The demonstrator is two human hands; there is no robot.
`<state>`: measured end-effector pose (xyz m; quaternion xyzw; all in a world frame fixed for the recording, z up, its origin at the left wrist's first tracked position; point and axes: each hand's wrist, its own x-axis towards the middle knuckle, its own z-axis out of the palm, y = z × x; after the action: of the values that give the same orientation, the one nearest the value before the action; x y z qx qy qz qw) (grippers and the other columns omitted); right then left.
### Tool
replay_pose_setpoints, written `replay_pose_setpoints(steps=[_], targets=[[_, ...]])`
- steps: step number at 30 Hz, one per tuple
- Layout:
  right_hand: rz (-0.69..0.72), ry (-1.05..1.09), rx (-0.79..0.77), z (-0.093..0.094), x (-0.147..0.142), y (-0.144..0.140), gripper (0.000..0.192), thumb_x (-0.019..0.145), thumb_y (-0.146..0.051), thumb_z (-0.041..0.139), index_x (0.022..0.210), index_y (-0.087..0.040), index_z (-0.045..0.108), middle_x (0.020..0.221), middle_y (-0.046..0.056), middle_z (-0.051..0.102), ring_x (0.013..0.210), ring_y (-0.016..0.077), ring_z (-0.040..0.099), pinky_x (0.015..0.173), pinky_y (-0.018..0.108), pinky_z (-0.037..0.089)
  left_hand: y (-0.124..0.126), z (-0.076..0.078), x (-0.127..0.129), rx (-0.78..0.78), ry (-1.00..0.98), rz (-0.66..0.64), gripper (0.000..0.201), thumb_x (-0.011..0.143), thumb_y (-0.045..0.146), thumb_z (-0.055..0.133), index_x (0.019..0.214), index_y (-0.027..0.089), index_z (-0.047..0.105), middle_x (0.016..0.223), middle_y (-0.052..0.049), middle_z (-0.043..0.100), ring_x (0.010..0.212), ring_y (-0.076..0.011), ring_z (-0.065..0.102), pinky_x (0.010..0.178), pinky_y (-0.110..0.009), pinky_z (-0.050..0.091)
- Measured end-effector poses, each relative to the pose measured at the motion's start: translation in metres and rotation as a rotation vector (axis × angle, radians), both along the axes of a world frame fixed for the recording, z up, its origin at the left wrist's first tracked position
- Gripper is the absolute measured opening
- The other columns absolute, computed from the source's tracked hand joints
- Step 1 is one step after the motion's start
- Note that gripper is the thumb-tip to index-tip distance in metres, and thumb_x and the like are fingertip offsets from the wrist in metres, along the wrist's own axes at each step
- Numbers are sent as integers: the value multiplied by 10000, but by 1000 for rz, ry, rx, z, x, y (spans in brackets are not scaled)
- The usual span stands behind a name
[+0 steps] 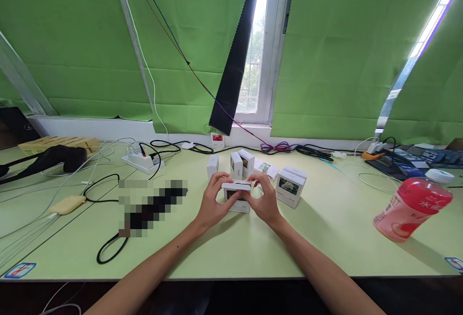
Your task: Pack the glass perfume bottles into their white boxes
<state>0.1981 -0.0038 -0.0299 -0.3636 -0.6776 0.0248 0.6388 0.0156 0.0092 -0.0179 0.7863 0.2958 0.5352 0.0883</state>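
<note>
A small white cardboard box (240, 207) with a dark picture on its front stands upright on the table in front of me. My left hand (214, 201) grips its left side, thumb on the front and fingers over the top edge. On the right side, my right hand (265, 201) pinches the same box in a similar way. Its top edge looks slightly raised, though my fingers hide part of it. Just behind are several similar boxes (236, 165), some upright and one lying tilted (266, 167). To the right, white boxes with a white-flower picture (288, 187) stand close together.
A pink bottle with a white cap (412, 209) is at the right. Leftward lie a blurred-out black object (155, 209) with a cord loop, a power strip (142, 160) and tangled cables. More cables (313, 152) run along the back. The table's front edge (238, 279) is near me.
</note>
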Motion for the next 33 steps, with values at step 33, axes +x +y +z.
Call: replay_pose_setpoints(steps=[33], targets=[[23, -11, 10, 0, -1, 0, 129, 848, -246, 749, 924, -249, 645, 950, 50, 703, 908, 236, 611, 739, 370, 506, -2, 1, 2, 96, 30, 58, 196, 918, 306, 675, 1098, 241, 635, 1121, -77, 628, 1081, -232, 645, 902, -390, 572]])
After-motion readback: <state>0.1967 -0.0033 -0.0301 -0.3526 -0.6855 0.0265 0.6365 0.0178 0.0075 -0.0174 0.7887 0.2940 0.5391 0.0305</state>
